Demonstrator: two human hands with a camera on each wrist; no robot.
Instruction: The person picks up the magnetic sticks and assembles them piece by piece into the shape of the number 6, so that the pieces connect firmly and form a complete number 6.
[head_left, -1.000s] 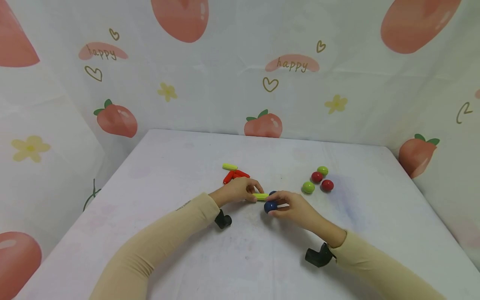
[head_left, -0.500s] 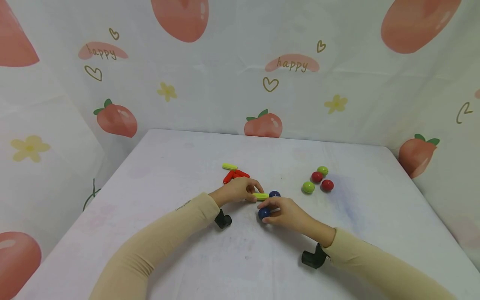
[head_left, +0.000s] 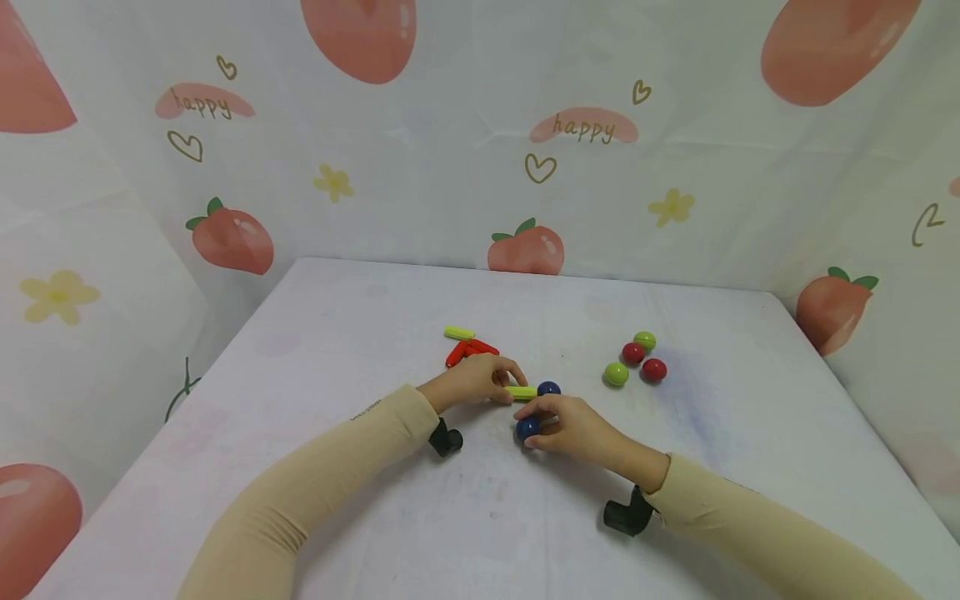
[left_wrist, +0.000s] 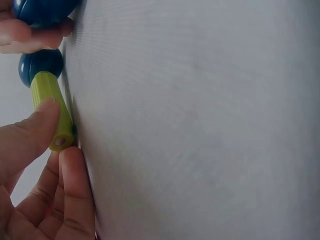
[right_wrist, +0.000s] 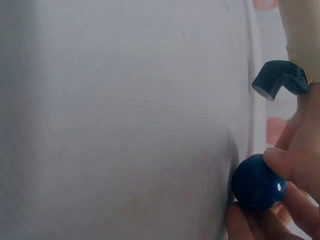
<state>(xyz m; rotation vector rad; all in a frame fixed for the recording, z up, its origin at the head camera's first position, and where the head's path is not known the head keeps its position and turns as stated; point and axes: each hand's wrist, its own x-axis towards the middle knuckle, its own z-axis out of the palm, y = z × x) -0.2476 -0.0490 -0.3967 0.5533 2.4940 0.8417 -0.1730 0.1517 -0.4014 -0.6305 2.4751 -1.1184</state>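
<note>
My left hand [head_left: 476,381] pinches a short yellow-green ribbed rod [head_left: 522,392] by one end, thumb against fingers, close to the tabletop. Against the rod's far end sits a blue ball [head_left: 549,388]; the left wrist view shows rod [left_wrist: 45,86] and ball [left_wrist: 29,69] in contact, but not whether they are joined. A second blue ball [head_left: 528,428] is pinched between the thumb and fingers of my right hand [head_left: 573,427], nearer to me than the rod. In the right wrist view this ball [right_wrist: 256,184] is at the table surface, apart from the rod.
Behind my left hand lie red rods [head_left: 456,354], partly hidden by it, and another yellow-green rod [head_left: 459,332]. To the right are two green balls [head_left: 617,374] and two red balls [head_left: 655,370]. A patterned cloth [head_left: 420,183] hangs behind the white table [head_left: 375,317].
My right hand has moved slightly left and towards me with its blue ball, uncovering the ball at the rod's end. My left hand and rod have stayed put. The last half second shows almost no motion.
</note>
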